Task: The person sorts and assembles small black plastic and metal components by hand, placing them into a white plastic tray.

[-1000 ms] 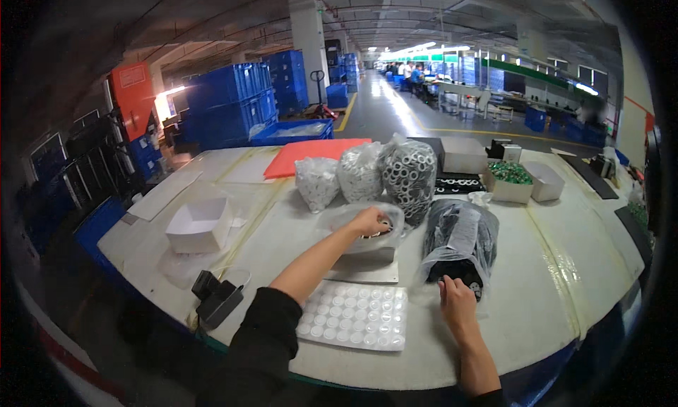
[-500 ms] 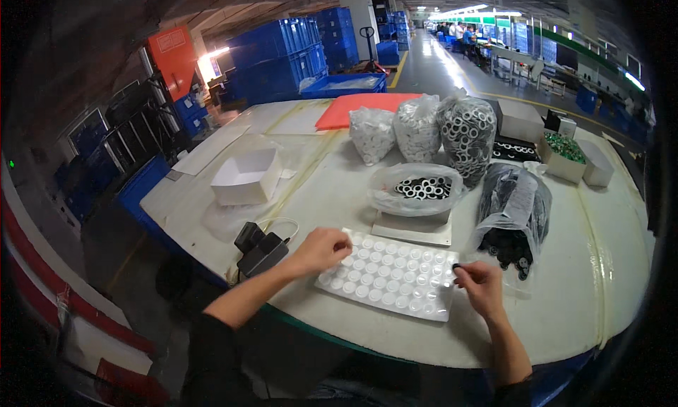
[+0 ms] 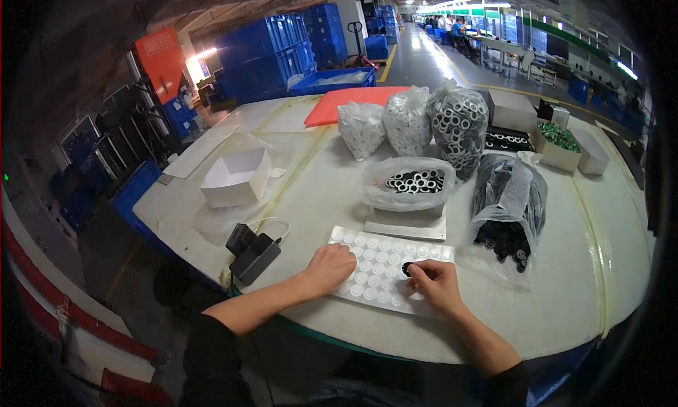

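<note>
A white tray (image 3: 428, 251) with rows of round white pieces lies on the table in front of me. My right hand (image 3: 439, 285) is over its right part, pinching a small round black part (image 3: 406, 268) between thumb and fingertips. At the tray's left side, my left hand (image 3: 332, 267) is closed with its fingers curled down over the pieces. Whatever its fingertips may hold is hidden. To the right, a clear plastic bag (image 3: 514, 195) lies with its mouth toward me, black parts (image 3: 500, 242) showing inside.
Behind the tray, an open bag (image 3: 369, 195) of black-and-white rings rests on a box. Filled bags (image 3: 459, 124) stand farther back, beside a box of green parts (image 3: 558, 136). An empty white box (image 3: 236, 184) and black power adapters (image 3: 254, 255) are at left on the table (image 3: 318, 188).
My right hand has moved left from the tray's right edge to over its pieces, still pinching the black part. My left hand has lowered onto the tray's left side. The view has shifted slightly.
</note>
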`<state>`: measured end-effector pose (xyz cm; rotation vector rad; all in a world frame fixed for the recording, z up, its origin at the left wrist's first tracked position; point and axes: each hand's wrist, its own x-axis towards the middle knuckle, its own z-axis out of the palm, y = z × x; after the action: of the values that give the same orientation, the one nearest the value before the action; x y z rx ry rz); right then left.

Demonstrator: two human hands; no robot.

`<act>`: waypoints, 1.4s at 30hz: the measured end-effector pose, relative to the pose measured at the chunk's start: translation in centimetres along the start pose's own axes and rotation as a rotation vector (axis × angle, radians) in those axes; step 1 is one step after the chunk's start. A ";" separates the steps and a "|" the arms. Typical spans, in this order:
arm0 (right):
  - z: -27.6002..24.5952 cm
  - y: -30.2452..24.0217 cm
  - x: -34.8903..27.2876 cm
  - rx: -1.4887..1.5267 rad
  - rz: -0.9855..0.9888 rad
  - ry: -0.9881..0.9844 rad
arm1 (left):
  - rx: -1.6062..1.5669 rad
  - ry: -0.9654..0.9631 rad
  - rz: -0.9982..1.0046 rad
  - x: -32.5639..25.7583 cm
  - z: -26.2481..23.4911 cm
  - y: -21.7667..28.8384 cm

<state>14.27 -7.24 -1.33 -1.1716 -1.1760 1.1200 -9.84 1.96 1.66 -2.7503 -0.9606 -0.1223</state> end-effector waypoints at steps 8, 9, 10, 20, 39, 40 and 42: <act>-0.5 -0.4 -0.1 0.144 0.009 0.009 | -0.841 -0.080 -0.557 -0.5 0.5 -4.2; -0.5 -0.5 0.0 0.150 0.011 0.012 | -1.006 -0.088 -0.675 -0.9 0.0 -4.1; -0.5 -0.9 0.0 0.141 0.014 0.032 | -1.172 -0.094 -0.793 -1.2 -0.5 -4.0; -1.2 -0.3 0.9 0.419 0.134 0.019 | -1.499 0.596 -0.339 1.4 -3.0 4.2; -1.6 0.0 0.5 0.483 0.012 0.119 | -1.386 0.416 -0.313 7.0 0.6 9.0; -1.6 0.2 0.6 0.418 -0.029 0.111 | -1.376 0.438 -0.306 6.9 1.1 8.8; -1.5 0.2 0.5 0.353 -0.067 0.103 | -1.369 0.460 -0.302 6.7 1.3 8.7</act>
<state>15.84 -6.83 -1.56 -0.9004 -0.8880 1.1470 0.87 -0.30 -0.22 -3.2003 -1.4487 -2.0150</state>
